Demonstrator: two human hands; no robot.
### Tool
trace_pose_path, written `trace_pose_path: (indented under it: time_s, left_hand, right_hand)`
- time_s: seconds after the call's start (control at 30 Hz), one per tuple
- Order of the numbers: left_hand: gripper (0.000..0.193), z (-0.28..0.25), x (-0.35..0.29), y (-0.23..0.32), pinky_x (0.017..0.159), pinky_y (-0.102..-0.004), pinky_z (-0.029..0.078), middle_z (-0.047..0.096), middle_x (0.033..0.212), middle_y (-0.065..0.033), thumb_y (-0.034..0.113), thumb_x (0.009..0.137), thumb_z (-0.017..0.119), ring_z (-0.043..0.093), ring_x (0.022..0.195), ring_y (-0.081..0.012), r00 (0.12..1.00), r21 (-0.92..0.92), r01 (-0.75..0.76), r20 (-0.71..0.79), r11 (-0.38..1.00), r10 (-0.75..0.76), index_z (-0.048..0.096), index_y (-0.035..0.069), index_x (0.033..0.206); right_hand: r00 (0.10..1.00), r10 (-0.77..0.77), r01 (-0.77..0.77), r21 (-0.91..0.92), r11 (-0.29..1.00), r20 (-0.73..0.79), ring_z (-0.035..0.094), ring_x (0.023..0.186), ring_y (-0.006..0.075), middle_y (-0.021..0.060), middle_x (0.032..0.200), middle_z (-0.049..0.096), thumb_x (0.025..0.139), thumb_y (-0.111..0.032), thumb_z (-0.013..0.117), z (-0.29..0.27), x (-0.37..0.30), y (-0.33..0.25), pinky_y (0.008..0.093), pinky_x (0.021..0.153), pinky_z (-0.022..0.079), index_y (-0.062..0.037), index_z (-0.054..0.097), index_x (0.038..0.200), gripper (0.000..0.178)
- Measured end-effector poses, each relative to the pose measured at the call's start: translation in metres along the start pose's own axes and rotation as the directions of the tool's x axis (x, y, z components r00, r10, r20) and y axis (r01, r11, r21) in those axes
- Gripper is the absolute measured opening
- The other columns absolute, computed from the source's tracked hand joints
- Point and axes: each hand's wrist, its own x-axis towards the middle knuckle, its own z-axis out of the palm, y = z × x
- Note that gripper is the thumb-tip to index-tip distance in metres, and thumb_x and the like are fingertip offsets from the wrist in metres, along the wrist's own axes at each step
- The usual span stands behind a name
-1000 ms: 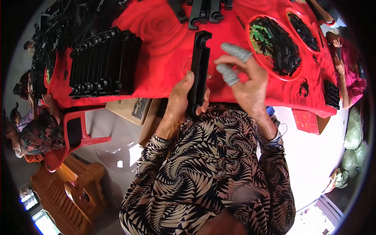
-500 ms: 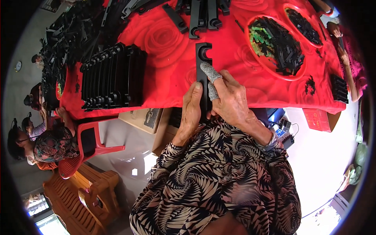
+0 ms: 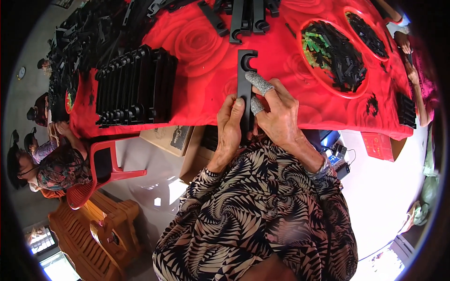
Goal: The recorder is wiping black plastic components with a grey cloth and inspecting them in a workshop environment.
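Observation:
A long black plastic bar with a hooked notch at its far end (image 3: 244,86) stands out from my body over the near edge of the red-clothed table. My left hand (image 3: 229,125) is closed round its near part, thumb lying on top. My right hand (image 3: 282,112) is closed at the bar's right edge, with grey fabric covers on two fingers. The tip of the upper covered finger touches the bar just below the notch. My right thumb is mostly hidden. Beyond the bar lie several similar black bars (image 3: 237,21).
A row of stacked black bars (image 3: 136,89) stands on the left, with a large heap of black parts (image 3: 77,56) behind it. Red-rimmed trays of small black and green pieces (image 3: 355,95) sit at right. Cardboard boxes (image 3: 166,139) are below the table edge. Other people sit left and right.
My right covered fingers have slid off the bar's top face toward its right edge. The bar and both hands appear slightly farther right, while the whole view has shifted a little.

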Motion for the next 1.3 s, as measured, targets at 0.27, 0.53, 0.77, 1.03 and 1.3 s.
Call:
trace_pose_path:
  time_s: [0.27,0.53,0.77,1.03,1.3]
  left_hand:
    - [0.056,-0.046,0.005,0.023,0.036,-0.0215,0.036,0.057,0.080,-0.0088,0.048,0.102,0.040,0.054,0.050,-0.0157,0.972,-0.391,0.132,0.231,0.911,-0.042,0.045,-0.001,0.131]
    - [0.078,-0.164,-0.052,0.043,0.052,-0.0197,0.047,0.064,0.089,-0.0017,0.019,0.061,0.089,0.056,0.065,-0.0046,0.797,0.499,0.306,0.332,0.811,-0.505,0.057,-0.001,0.129]
    - [0.038,-0.265,-0.133,-0.062,0.057,-0.0240,0.051,0.071,0.085,-0.0123,0.009,0.077,0.074,0.064,0.063,-0.0130,0.719,0.120,0.649,0.226,0.752,-0.657,0.059,-0.001,0.110]
    - [0.039,-0.343,-0.161,-0.320,0.074,-0.0295,0.056,0.068,0.104,-0.0119,0.022,0.084,0.076,0.066,0.088,-0.0163,0.630,-0.412,0.620,-0.245,0.667,-0.737,0.063,-0.004,0.110]
    - [0.085,-0.305,-0.117,-0.395,0.092,-0.0401,0.049,0.059,0.129,-0.0237,0.041,0.068,0.087,0.060,0.113,-0.0291,0.190,-0.287,0.721,-0.794,0.631,-0.578,0.054,-0.014,0.124]
  right_hand:
    - [0.990,0.113,-0.109,0.046,0.993,-0.080,0.056,0.064,0.0147,0.0090,0.101,0.070,0.079,0.000,0.072,-0.006,0.002,0.010,0.0286,0.055,0.047,-0.0018,0.062,0.121,0.043]
    - [0.980,0.192,-0.189,-0.056,0.980,0.048,0.062,0.072,0.0151,0.0113,0.094,0.070,0.081,0.003,0.068,-0.003,-0.024,0.049,0.0258,0.060,0.049,-0.0032,0.070,0.109,0.029]
    - [0.992,-0.021,0.057,-0.293,0.954,0.124,0.064,0.082,0.0310,0.0158,0.093,0.068,0.080,0.004,0.068,0.000,-0.024,0.051,0.0394,0.075,0.052,-0.0010,0.071,0.100,0.022]
    - [0.979,-0.078,0.143,-0.365,0.920,0.188,0.062,0.089,0.0310,0.0153,0.100,0.066,0.068,0.009,0.063,-0.002,-0.023,0.045,0.0404,0.079,0.052,0.0003,0.070,0.099,0.034]
    - [0.964,-0.126,0.213,-0.399,0.892,0.233,0.062,0.091,0.0325,0.0153,0.103,0.066,0.064,0.010,0.059,0.006,-0.027,0.045,0.0420,0.082,0.051,0.0003,0.070,0.098,0.037]
